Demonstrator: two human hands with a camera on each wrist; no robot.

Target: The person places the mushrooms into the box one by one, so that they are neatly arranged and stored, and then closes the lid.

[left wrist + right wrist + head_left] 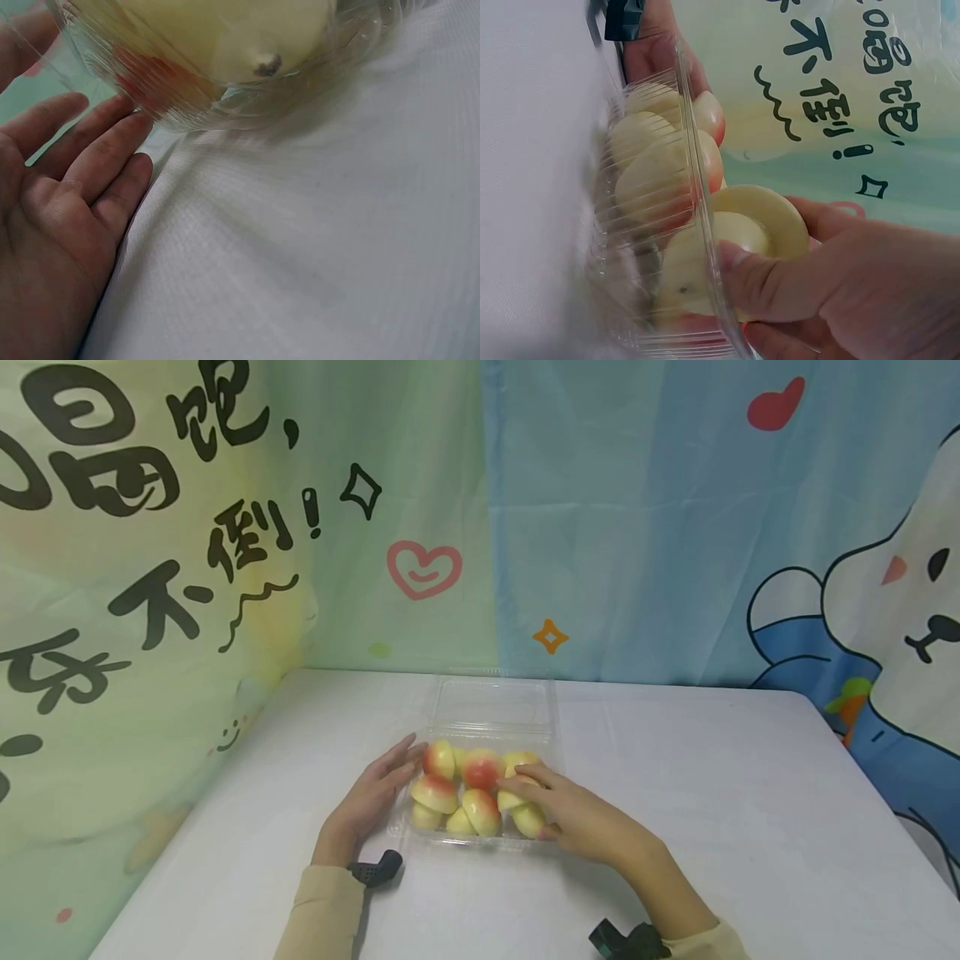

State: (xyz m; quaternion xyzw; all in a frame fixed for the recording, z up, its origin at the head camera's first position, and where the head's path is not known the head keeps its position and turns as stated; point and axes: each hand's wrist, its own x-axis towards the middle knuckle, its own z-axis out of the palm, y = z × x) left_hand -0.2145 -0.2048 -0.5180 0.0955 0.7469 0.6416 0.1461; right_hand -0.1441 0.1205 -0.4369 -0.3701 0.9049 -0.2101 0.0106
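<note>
A clear plastic clamshell box (480,843) sits on the table with its lid (492,703) raised at the back. Several yellow, red-blushed fruits, flattish and peach-like (481,811), fill its base. My left hand (372,797) is at the box's left side, its fingers extended; in the left wrist view the fingertips (136,124) are against the plastic wall. At the right end, my right hand (573,806) grips a peach (739,232) between thumb and fingers, the thumb near the box rim. That peach is still among the others, partly hidden by my fingers.
A white cloth covers the table (697,793). Behind it hangs a printed curtain (600,527) with characters, hearts and a white cartoon animal. Dark wrist-worn devices show on the left wrist (377,868) and right wrist (630,941).
</note>
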